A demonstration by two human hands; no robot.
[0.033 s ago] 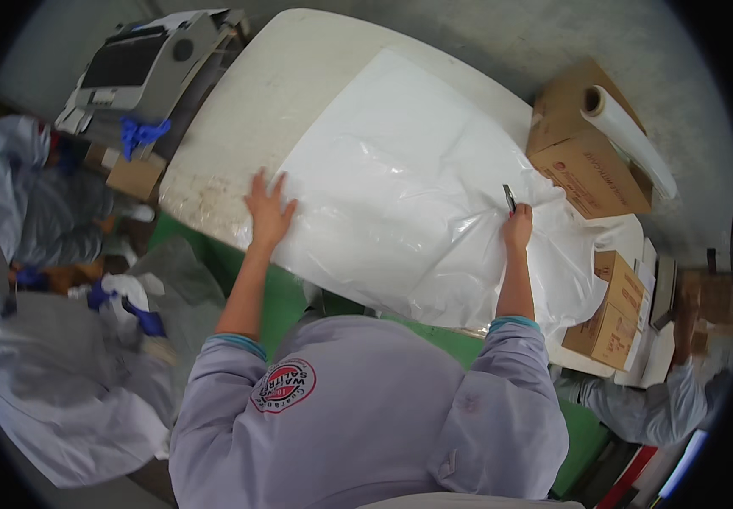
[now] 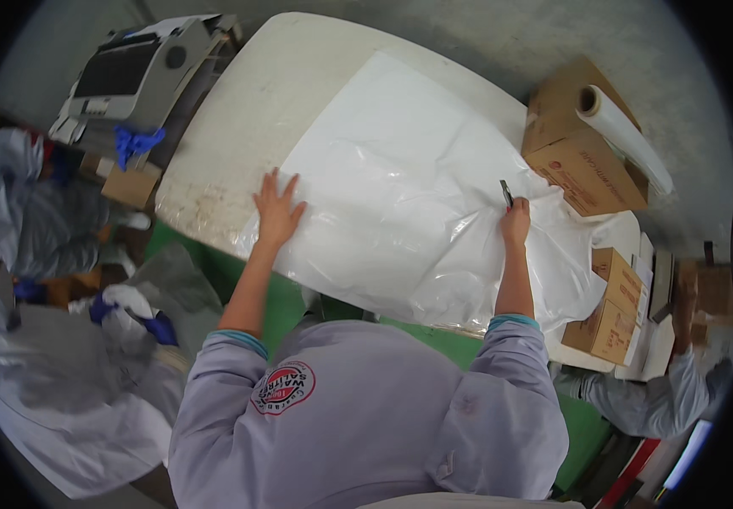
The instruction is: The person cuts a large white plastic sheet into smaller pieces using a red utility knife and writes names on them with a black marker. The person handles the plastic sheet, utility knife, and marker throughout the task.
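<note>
A large white plastic sheet (image 2: 383, 195) lies over the table, smooth at its left side and wrinkled toward the right. My left hand (image 2: 277, 214) rests with fingers spread at the sheet's left edge. In my right hand (image 2: 515, 222) is a slim cutter knife (image 2: 506, 193), its tip pointing away from me just above or against the sheet; whether it touches cannot be told. Folds in the sheet gather around my right hand and run off to the right.
A cardboard box (image 2: 582, 161) with a white film roll (image 2: 629, 140) leaning on it stands back right. A smaller carton (image 2: 608, 318) is at the table's right end. A grey printer (image 2: 133, 72) sits far left. Co-workers flank both sides, one with blue gloves (image 2: 158, 327).
My left hand has shifted slightly to the right on the sheet. The gloved hands of the co-worker at left have moved a little. My right hand keeps its hold on the knife.
</note>
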